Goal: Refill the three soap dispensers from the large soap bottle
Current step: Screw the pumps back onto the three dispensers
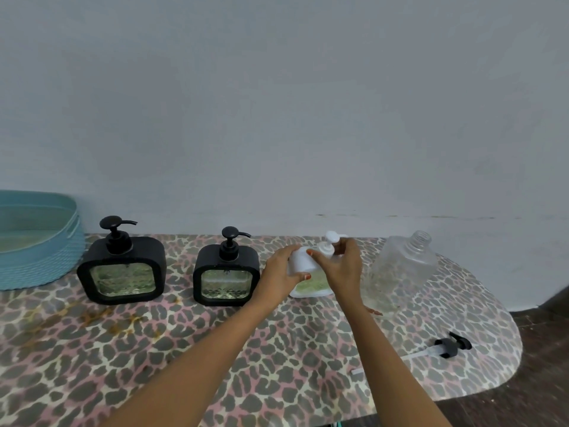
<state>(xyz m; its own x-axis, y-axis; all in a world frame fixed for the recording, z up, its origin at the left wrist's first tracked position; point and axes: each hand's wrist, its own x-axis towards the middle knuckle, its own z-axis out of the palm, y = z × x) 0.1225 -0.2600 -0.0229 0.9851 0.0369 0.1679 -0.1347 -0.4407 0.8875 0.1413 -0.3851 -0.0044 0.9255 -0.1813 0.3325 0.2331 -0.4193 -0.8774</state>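
Two black square dispensers with clear windows stand on the table, one at the left (121, 269) and one in the middle (226, 274), both with black pumps fitted. A white dispenser (311, 283) with a green label stands right of them. My left hand (281, 274) grips its body. My right hand (341, 266) holds its white pump top (331, 241). The large clear soap bottle (403, 269) stands uncapped to the right, almost empty. Its black pump (446, 346) lies on the table near the right edge.
A teal woven basket (37, 241) sits at the far left against the wall. The table carries a leopard-print cloth (184, 349) and ends in a rounded edge at the right, with dark floor beyond. A grey wall stands close behind.
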